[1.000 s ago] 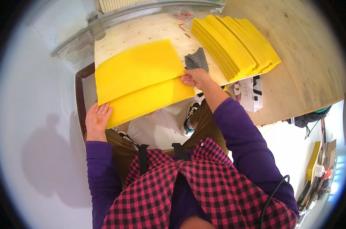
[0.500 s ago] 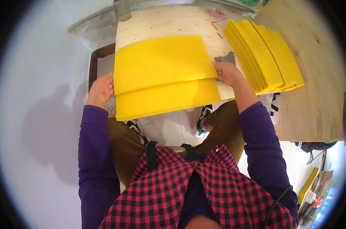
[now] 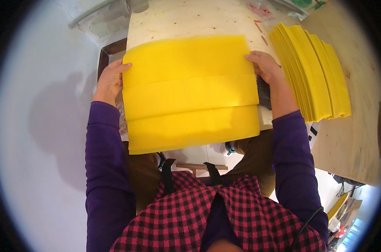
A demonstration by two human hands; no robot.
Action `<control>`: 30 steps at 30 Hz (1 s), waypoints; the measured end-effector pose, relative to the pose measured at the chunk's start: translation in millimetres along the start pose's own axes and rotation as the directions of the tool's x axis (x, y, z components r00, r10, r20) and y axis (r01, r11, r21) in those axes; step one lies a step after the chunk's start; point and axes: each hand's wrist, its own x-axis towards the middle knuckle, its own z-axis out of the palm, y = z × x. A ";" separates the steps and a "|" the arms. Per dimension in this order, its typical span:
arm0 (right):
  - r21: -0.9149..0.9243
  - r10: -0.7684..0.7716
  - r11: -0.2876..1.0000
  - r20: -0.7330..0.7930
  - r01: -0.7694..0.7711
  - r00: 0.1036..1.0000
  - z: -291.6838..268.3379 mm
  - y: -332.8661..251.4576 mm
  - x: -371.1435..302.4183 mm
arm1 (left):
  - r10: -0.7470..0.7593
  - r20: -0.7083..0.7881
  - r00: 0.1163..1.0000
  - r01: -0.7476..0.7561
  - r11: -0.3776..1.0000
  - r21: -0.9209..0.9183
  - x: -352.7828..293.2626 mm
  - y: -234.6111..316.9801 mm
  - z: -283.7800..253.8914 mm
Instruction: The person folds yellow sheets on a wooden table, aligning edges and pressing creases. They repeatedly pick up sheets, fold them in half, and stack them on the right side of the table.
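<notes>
A large yellow sheet [image 3: 190, 92], folded into three overlapping bands, lies on a pale work board [image 3: 190, 19] in front of me. My left hand [image 3: 110, 80] grips its left edge and my right hand [image 3: 264, 65] grips its upper right edge. The sheet's lower band hangs over the board's near edge above my lap. A small dark grey thing [image 3: 264, 94] peeks out just under my right wrist; most of it is hidden.
A fanned stack of several folded yellow sheets [image 3: 312, 71] lies to the right on a wooden table [image 3: 358, 138]. A dark frame edge [image 3: 108, 48] shows behind my left hand. White floor spreads to the left. Clutter lies at the lower right.
The yellow sheet has gone from two visible bands to three, and now lies square to me. Both hands have moved to its side edges. My view has shifted left and closer.
</notes>
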 end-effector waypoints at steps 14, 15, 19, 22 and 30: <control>-0.197 -0.100 0.977 -0.058 0.086 0.993 7.9 -14.3 -9.8 | 0.104 0.008 0.995 -0.102 0.953 0.286 -15.4 17.8 -6.2; -0.159 -0.092 0.984 -0.054 0.082 0.994 8.0 -14.1 -10.5 | 0.109 -0.003 0.994 -0.102 0.945 0.312 -16.1 18.0 -5.7; -0.242 -0.126 0.964 -0.043 0.112 0.991 9.1 -13.9 -8.3 | 0.139 0.010 0.990 -0.136 0.952 0.275 -18.4 15.2 -1.5; -0.228 -0.159 0.963 -0.051 0.144 0.986 12.9 -9.3 -7.1 | 0.142 0.028 0.989 -0.145 0.959 0.243 -19.6 13.4 -0.4; -0.217 -0.140 0.970 -0.141 0.108 0.980 19.3 -0.3 -1.9 | 0.107 0.001 0.994 -0.103 0.961 0.256 -22.0 10.1 2.8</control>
